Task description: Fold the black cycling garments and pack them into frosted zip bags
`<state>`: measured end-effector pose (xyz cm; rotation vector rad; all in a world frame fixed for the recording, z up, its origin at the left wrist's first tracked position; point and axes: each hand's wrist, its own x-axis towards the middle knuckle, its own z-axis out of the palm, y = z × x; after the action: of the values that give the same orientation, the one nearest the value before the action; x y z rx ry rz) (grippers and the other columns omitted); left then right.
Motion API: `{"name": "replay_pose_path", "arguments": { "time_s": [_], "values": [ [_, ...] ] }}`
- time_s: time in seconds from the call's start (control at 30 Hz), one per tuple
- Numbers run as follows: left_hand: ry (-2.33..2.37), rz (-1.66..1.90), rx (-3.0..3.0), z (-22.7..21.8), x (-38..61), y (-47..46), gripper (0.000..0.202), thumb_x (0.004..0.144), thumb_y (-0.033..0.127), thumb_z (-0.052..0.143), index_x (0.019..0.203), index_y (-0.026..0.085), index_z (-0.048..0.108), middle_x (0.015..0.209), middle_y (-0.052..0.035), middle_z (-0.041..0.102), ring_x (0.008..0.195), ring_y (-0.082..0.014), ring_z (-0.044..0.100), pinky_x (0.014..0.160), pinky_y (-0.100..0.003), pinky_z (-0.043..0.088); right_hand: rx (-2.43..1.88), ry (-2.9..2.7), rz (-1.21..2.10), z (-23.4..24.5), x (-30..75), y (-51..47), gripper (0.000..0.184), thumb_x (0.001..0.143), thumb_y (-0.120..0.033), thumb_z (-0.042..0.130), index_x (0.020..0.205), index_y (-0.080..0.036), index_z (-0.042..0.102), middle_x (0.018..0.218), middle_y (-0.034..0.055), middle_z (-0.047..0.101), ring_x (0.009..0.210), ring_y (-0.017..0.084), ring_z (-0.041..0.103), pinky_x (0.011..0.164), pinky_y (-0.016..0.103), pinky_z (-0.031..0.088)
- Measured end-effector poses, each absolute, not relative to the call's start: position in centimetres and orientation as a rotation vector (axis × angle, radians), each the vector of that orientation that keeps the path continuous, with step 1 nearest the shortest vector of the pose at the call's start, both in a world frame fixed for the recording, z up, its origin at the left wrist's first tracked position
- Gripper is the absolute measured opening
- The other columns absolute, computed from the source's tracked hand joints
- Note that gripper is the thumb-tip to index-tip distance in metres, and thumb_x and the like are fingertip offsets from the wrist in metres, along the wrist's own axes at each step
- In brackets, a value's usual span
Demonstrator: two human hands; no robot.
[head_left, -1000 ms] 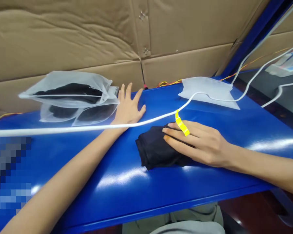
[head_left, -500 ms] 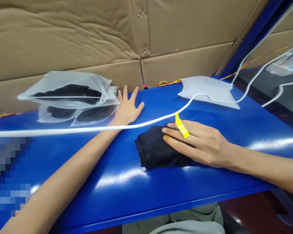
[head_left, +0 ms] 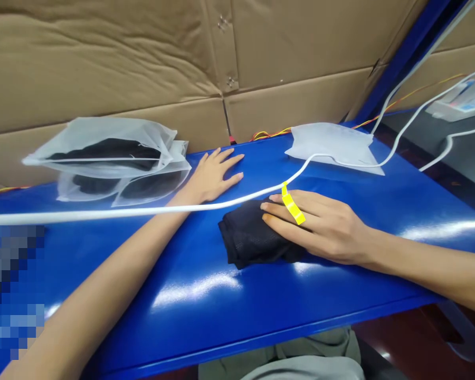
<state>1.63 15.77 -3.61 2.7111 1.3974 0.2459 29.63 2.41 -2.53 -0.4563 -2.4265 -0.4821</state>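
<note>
My right hand (head_left: 324, 224) lies over a folded black cloth (head_left: 247, 235) on the blue table, holding its right part; the long fingers extend across the top and the thumb is hidden. The cloth looks like thin, fine-meshed fabric. A yellow tag (head_left: 293, 208) on the white cable (head_left: 237, 202) hangs in front of these fingers. My left hand (head_left: 211, 177) is open near the table's back edge, fingers spread, holding nothing. Just left of it are frosted plastic bags (head_left: 119, 124) with black contents.
A flat frosted bag (head_left: 328, 138) lies at the back right. The white cable crosses the view above both the table and my left forearm. Cardboard (head_left: 103, 63) lines the back. Red and yellow wires (head_left: 267, 135) run along the rear edge of the blue table (head_left: 190, 338).
My left hand has come down and slightly right, its fingers now lower and pointing more to the right. My right hand stays on the black cloth, whose near edge sits slightly higher.
</note>
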Motion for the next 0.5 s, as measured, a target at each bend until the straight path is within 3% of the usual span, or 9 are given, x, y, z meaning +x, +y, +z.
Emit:
{"name": "replay_pose_path", "arguments": {
  "time_s": [0.13,0.27,0.33,0.5],
  "values": [
    [1.410,0.409,2.775,-3.9,1.9,15.3,0.049,0.106,0.032,0.045,0.147,0.011,0.063,0.155,-0.0191,0.061,0.146,-0.0347,0.055,0.125,-0.056,0.040,-0.504,-2.454,-0.530,-2.9,30.0,2.7,0.039,0.098,0.000,0.054,0.133,-0.012,0.065,0.127,0.0133,0.079,0.118,0.029,0.075,0.105,0.046,0.062],
    [1.194,0.412,2.869,-3.6,2.6,14.2,0.044,0.098,0.012,0.045,0.130,0.020,0.075,0.140,-0.0080,0.072,0.131,-0.0242,0.065,0.116,-0.039,0.049,-0.541,-2.423,-0.601,-3.1,30.3,3.1,0.044,0.092,0.007,0.050,0.129,-0.010,0.067,0.122,0.0139,0.080,0.117,0.028,0.074,0.105,0.044,0.061],
    [1.130,0.409,2.896,-3.5,3.0,13.9,0.042,0.096,0.010,0.048,0.125,0.023,0.076,0.134,-0.0056,0.074,0.125,-0.0223,0.067,0.110,-0.035,0.052,-0.575,-2.416,-0.612,-3.1,30.4,3.4,0.047,0.089,0.008,0.048,0.128,-0.008,0.068,0.119,0.0145,0.080,0.116,0.028,0.073,0.103,0.042,0.060],
    [1.283,0.497,2.891,-4.0,3.0,13.7,0.035,0.103,0.016,0.045,0.124,0.018,0.073,0.126,-0.0114,0.071,0.110,-0.0242,0.070,0.095,-0.036,0.058,-0.659,-2.404,-0.610,-3.2,30.9,4.1,0.044,0.090,0.004,0.048,0.127,-0.007,0.069,0.117,0.0156,0.079,0.117,0.028,0.072,0.103,0.040,0.059]
  ]
}}
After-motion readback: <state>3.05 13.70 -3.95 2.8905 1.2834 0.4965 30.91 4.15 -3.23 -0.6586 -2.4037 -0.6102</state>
